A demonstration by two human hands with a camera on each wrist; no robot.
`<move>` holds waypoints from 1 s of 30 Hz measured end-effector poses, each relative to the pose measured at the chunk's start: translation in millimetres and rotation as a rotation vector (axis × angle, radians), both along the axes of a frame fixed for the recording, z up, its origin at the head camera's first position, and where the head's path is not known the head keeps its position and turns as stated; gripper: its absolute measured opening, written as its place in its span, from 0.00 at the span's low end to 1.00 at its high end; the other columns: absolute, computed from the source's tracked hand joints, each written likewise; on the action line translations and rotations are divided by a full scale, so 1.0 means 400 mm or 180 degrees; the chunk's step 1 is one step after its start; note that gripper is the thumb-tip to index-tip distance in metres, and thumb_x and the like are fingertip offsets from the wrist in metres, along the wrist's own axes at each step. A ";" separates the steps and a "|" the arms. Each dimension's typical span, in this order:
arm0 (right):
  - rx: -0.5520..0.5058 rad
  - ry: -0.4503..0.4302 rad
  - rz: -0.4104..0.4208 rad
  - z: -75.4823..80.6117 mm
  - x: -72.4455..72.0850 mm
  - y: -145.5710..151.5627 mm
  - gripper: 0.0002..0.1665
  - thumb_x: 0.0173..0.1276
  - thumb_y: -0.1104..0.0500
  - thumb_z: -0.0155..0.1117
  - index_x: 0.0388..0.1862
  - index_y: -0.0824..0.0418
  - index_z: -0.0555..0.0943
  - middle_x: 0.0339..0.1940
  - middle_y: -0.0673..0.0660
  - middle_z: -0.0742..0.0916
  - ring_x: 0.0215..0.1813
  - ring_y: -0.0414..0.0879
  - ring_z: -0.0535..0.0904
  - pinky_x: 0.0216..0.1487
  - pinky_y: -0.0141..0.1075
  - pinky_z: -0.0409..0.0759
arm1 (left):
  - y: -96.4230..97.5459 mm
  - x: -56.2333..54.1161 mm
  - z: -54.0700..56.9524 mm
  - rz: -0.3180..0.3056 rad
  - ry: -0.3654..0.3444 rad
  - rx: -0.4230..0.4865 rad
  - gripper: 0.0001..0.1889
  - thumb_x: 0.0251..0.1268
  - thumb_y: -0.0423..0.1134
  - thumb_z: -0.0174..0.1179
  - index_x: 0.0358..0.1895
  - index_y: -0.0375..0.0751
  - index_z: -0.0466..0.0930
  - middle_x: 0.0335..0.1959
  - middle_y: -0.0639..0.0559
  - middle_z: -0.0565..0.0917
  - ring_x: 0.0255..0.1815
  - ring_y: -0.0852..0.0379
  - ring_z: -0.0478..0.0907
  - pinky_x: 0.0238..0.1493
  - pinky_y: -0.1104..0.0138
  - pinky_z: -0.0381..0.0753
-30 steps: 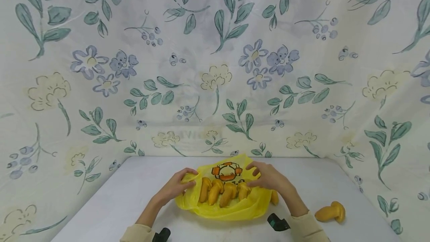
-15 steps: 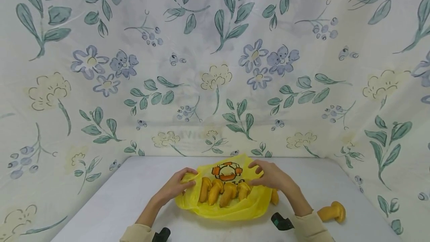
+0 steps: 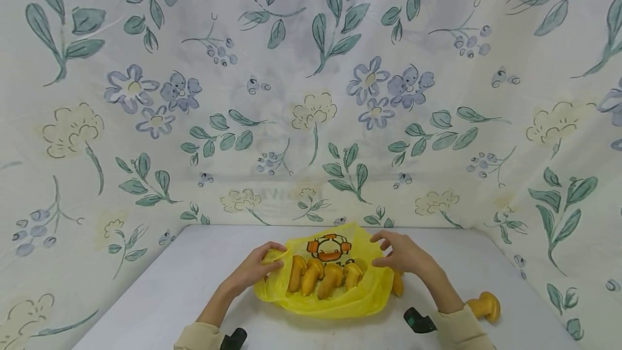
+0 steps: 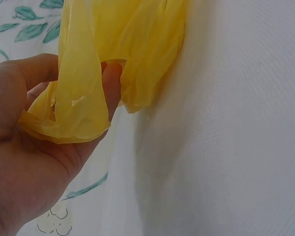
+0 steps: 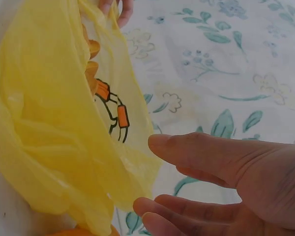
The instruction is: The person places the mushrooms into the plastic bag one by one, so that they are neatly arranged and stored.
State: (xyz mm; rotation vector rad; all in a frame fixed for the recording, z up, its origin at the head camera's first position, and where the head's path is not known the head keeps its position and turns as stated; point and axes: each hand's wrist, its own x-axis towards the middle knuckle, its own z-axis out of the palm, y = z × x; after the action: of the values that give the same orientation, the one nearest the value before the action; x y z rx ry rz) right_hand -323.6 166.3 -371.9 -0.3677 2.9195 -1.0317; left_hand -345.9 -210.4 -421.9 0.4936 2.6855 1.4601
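A yellow plastic bag with a printed cartoon figure in headphones lies on the table, its mouth spread wide. Inside it, several brownish-yellow mushrooms lie side by side. My left hand grips the left side of the bag; in the left wrist view a loop of yellow plastic hangs between thumb and fingers. At the bag's right edge, my right hand has its fingers spread and holds nothing. The right wrist view shows its fingertips right by the yellow film.
One mushroom lies against the outside of the bag on the right. Another mushroom rests farther right, partly behind the right sleeve. A floral cloth rises behind the white table.
My right hand has drawn back to the right, from over the bag's mouth to its edge. The left hand, the bag and the mushrooms stay in place.
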 end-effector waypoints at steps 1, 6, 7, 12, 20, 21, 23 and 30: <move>-0.0013 -0.0016 -0.0010 0.001 0.002 0.003 0.29 0.57 0.57 0.75 0.58 0.55 0.77 0.51 0.61 0.84 0.43 0.50 0.82 0.40 0.42 0.85 | 0.000 -0.001 0.000 0.0001 -0.0001 -0.0002 0.18 0.68 0.40 0.61 0.59 0.42 0.74 0.61 0.40 0.75 0.42 0.53 0.72 0.32 0.65 0.76; -0.0031 -0.0048 0.0013 0.000 0.003 0.022 0.29 0.57 0.57 0.75 0.58 0.56 0.77 0.51 0.62 0.83 0.42 0.50 0.82 0.37 0.41 0.84 | 0.002 -0.002 0.002 0.0025 -0.0018 0.0008 0.18 0.68 0.40 0.61 0.59 0.43 0.74 0.61 0.40 0.75 0.41 0.53 0.72 0.31 0.65 0.75; -0.0025 -0.0048 0.0015 -0.001 0.001 0.025 0.29 0.57 0.57 0.75 0.58 0.56 0.77 0.51 0.62 0.83 0.42 0.50 0.82 0.37 0.41 0.84 | 0.003 -0.002 0.003 0.0031 -0.0027 0.0015 0.18 0.67 0.40 0.61 0.59 0.43 0.74 0.61 0.40 0.75 0.41 0.53 0.72 0.31 0.65 0.75; 0.0045 -0.0011 0.0032 -0.007 -0.008 0.039 0.30 0.57 0.55 0.75 0.58 0.56 0.77 0.51 0.63 0.84 0.42 0.49 0.81 0.39 0.44 0.84 | 0.006 0.000 0.004 0.0084 -0.0052 0.0014 0.18 0.67 0.39 0.61 0.58 0.42 0.74 0.60 0.41 0.76 0.40 0.53 0.72 0.31 0.64 0.75; 0.0119 0.0002 -0.0002 -0.018 -0.018 0.059 0.30 0.57 0.53 0.75 0.58 0.56 0.77 0.51 0.64 0.84 0.42 0.49 0.81 0.42 0.45 0.84 | 0.006 -0.002 0.001 0.0094 -0.0030 -0.0018 0.18 0.67 0.39 0.61 0.58 0.43 0.74 0.59 0.41 0.76 0.40 0.53 0.72 0.31 0.64 0.76; 0.0124 -0.0004 -0.0006 -0.018 -0.019 0.061 0.29 0.58 0.53 0.75 0.58 0.55 0.77 0.52 0.64 0.84 0.42 0.49 0.80 0.42 0.45 0.84 | 0.005 -0.003 0.000 0.0100 -0.0031 -0.0021 0.18 0.67 0.39 0.61 0.58 0.43 0.74 0.59 0.42 0.76 0.40 0.53 0.72 0.31 0.64 0.76; 0.0124 -0.0018 -0.0013 -0.018 -0.020 0.064 0.30 0.58 0.52 0.75 0.58 0.55 0.77 0.52 0.64 0.84 0.43 0.49 0.79 0.43 0.46 0.83 | 0.006 -0.003 0.000 0.0113 -0.0035 -0.0023 0.18 0.67 0.39 0.61 0.58 0.43 0.74 0.59 0.42 0.76 0.40 0.53 0.72 0.31 0.64 0.76; 0.0038 -0.0112 -0.0014 -0.025 -0.023 0.080 0.29 0.59 0.53 0.73 0.59 0.57 0.76 0.53 0.66 0.83 0.38 0.48 0.81 0.42 0.44 0.84 | 0.008 -0.002 0.001 0.0136 -0.0040 -0.0024 0.17 0.67 0.38 0.61 0.58 0.43 0.75 0.59 0.41 0.76 0.42 0.53 0.72 0.33 0.64 0.76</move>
State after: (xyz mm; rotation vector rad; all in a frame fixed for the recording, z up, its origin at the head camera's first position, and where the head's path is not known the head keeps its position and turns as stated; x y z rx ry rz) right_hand -332.9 198.2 -381.7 -0.3393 2.8953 -1.0101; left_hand -346.6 -207.0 -421.5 0.4275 2.7072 1.4577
